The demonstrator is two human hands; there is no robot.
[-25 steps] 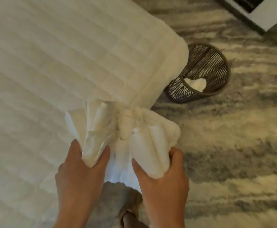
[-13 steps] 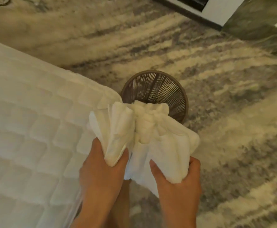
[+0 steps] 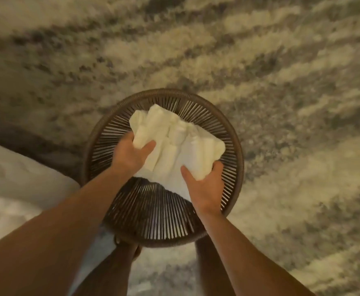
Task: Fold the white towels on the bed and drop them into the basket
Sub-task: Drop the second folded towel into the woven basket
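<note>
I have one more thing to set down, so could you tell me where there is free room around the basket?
The rug is bare beyond the basket and to its right. The bed corner on the left is bare too. Crowded: the basket mouth, where the left hand and right hand hold the towel, and the gap between basket and bed.

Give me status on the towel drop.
Both gripping towel: left hand, right hand. Held over basket, not yet released. Nothing seen in the way.

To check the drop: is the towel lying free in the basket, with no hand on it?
No, the left hand and the right hand both grip the towel at the basket.
</note>
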